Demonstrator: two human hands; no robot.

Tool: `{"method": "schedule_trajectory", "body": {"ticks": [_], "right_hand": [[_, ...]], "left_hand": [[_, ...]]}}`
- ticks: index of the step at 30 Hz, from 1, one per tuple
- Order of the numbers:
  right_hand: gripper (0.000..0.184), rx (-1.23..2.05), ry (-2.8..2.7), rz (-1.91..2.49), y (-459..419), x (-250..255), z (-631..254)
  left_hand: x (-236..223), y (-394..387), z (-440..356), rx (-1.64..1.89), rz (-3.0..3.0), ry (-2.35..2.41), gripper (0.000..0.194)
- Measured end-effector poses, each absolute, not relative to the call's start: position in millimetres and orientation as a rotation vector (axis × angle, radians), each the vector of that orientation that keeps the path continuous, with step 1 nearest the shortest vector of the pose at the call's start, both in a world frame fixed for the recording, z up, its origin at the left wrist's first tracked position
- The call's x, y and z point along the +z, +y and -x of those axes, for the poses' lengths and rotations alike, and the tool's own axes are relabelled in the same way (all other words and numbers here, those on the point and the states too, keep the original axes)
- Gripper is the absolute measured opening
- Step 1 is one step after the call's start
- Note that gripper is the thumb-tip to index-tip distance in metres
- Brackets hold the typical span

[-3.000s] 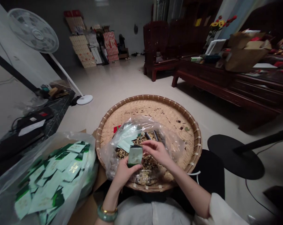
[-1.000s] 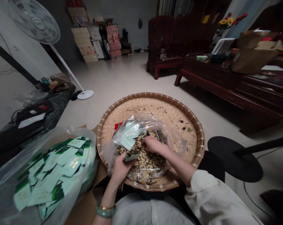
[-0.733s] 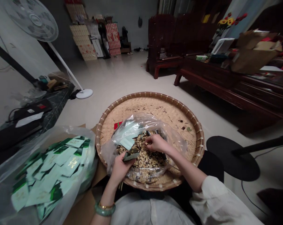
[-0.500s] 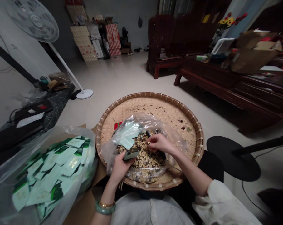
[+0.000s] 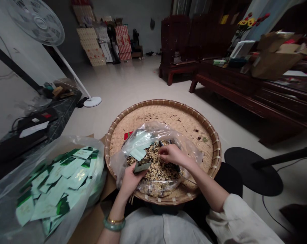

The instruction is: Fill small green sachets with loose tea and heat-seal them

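Note:
A round woven tray (image 5: 211,135) rests in front of me. On it lies a clear plastic bag (image 5: 143,137) spread open over a heap of dried brown bits (image 5: 159,169). My left hand (image 5: 129,179) grips a small green pouch (image 5: 141,166), held with its mouth open at the near left of the heap. My right hand (image 5: 172,154) hovers over the heap with its fingertips pinched on a little of the dried stuff. Two dark metal tools (image 5: 168,142) lie in the bag just beyond my right hand. A loose pale green pouch (image 5: 137,153) lies on the heap.
At my left a big clear bag (image 5: 54,183) holds many green pouches, sitting in a cardboard box. A standing fan (image 5: 41,23) and a dark low table (image 5: 28,132) are further left. A black round stand base (image 5: 253,171) sits at right; dark wooden furniture (image 5: 244,84) beyond.
My left hand tipped the pouch flat and open beside the heap. My right hand dipped into the dried stuff, then lifted slightly with a pinch of it.

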State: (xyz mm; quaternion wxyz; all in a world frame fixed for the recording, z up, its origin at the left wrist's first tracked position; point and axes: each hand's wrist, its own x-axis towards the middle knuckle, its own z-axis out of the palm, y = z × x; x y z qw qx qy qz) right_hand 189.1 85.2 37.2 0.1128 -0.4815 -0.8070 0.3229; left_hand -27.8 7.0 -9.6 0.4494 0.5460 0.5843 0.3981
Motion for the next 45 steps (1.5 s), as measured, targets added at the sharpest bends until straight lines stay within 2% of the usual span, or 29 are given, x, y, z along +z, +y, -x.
{"method": "schedule_trajectory", "body": {"ticks": [2, 4, 9, 17, 23, 29, 32, 40, 45], "right_hand": [[0.028, 0.719, -2.489, 1.504, 92, 34, -184], [0.029, 0.634, -2.611, 1.544, 99, 28, -176], [0.032, 0.605, -2.719, 1.659, 104, 14, -158], [0.030, 0.613, -2.680, 1.671, 101, 20, -157], [0.020, 0.752, -2.529, 1.561, 102, 32, -180], [0.017, 1.207, -2.025, 1.493, 87, 59, -195], [0.015, 1.280, -1.951, 1.349, 73, 83, -193], [0.023, 0.905, -2.308, 1.065, 53, 118, -168], [0.027, 0.851, -2.393, 1.026, 49, 121, -162]], "left_hand": [[-9, 7, 27, 0.986, -1.353, 1.456, 0.034], [-8, 7, 27, 0.984, -1.354, 1.463, 0.033], [-8, 7, 26, 0.992, -1.354, 1.464, 0.034], [-8, 8, 27, 0.998, -1.371, 1.471, 0.033], [-8, 8, 25, 1.003, -1.361, 1.467, 0.033], [-4, 10, 21, 0.987, -1.395, 1.468, 0.028], [-3, 11, 19, 0.975, -1.414, 1.468, 0.026], [0, 10, 13, 0.984, -1.398, 1.484, 0.024], [3, 8, 13, 1.014, -1.399, 1.462, 0.020]]}}
